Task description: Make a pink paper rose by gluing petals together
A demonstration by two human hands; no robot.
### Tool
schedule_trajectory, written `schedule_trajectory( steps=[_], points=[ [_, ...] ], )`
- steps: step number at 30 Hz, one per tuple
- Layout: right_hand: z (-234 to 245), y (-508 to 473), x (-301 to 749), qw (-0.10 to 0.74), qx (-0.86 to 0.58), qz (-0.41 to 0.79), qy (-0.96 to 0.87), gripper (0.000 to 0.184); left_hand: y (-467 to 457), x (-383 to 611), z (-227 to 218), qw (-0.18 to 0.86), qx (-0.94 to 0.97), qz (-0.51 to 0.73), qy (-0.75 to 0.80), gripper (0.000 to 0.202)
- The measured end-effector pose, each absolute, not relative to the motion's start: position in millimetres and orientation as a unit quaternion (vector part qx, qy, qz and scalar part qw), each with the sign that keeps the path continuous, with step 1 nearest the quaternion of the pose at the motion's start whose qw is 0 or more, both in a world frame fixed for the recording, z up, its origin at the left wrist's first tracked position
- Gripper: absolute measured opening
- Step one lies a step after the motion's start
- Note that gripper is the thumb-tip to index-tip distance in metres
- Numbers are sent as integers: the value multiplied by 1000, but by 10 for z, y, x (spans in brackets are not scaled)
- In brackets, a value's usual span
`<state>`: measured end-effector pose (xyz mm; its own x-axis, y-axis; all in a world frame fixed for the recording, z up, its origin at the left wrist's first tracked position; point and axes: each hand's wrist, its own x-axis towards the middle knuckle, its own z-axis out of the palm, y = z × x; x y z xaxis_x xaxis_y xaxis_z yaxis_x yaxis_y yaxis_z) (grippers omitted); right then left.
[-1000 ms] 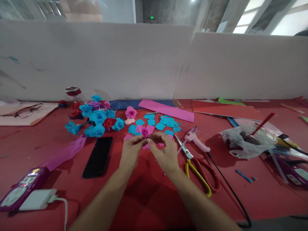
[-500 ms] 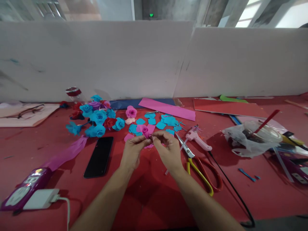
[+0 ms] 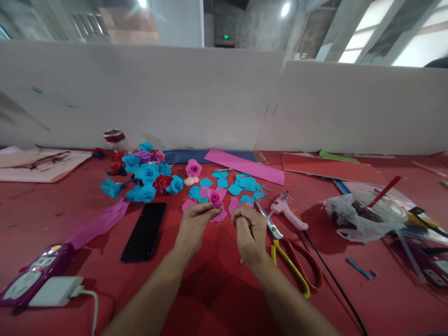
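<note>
Left fingers [image 3: 204, 208], pink flower [image 3: 214, 198] pinched — base obscured

On the worktop [image 3: 213, 298], a phone [image 3: 144, 232] is lying left of the left hand [image 3: 193, 224]; flowers [image 3: 147, 173] are resting behind the phone; scissors [image 3: 276, 232] are lying between the right hand [image 3: 250, 231] and a glue gun [image 3: 290, 214].

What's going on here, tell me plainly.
A person's left hand holds a small pink paper rose. The right hand is curled in, apart from the rose; whether it grips anything is hidden. Cut blue petals lie just beyond the hands. Scissors and a pink glue gun lie to the right, a bunch of paper roses to the left.
</note>
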<state>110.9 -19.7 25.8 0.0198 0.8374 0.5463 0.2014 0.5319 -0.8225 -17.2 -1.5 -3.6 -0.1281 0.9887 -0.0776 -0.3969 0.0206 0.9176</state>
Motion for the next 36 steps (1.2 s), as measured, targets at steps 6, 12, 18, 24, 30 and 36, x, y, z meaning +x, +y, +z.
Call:
schedule_trajectory(
  steps=[6,12,18,24,30,36],
  points=[
    [235,-116,1141,598,-414,371,-577,20,-6,-210,-12,546,375,607,439,12],
    [189,20,1128,603,-391,500,-482,15,4,-240,-4,526,379,617,447,14],
    [195,35,1112,604,-401,519,-453,17,33,-264,-41,525,380,628,430,14],
    [197,41,1134,627,-411,482,-453,15,51,-256,-78,545,378,601,446,18],
    [155,70,1157,635,-432,462,-444,31,37,-229,-81,543,393,588,454,18],
    [135,66,1130,558,-445,450,-536,17,5,-195,-64,531,413,562,482,18]
  ],
)
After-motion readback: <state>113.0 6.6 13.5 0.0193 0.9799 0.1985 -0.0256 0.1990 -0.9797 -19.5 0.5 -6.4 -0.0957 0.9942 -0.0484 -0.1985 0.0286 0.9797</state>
